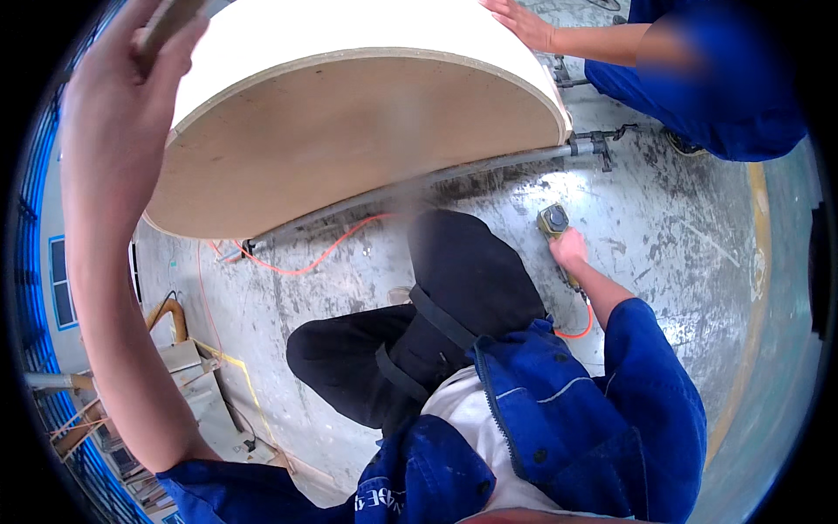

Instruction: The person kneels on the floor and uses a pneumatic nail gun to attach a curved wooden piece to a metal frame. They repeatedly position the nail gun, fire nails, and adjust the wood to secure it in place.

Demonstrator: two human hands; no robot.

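My left hand [122, 131] is raised at the upper left, fingers closed around a brownish, wood-like piece [170, 26] that the frame edge cuts off. Down at the right, my right hand [569, 249] grips a pneumatic nail gun or stapler [553, 218] held low over the floor, an orange air hose [576, 334] at its handle end. In front of me stands a large half-round wooden form [349, 131], a white curved sheet [349, 22] along its rounded side. Another person's hand [524, 22] rests on that sheet at the top right.
A long metal bar clamp [524, 159] runs along the form's lower edge. Orange hose [323, 262] trails over the grey, stained floor [681, 218]. The other person, in blue workwear [733, 96], crouches at the upper right. Boards and scrap [188, 375] lie at the left.
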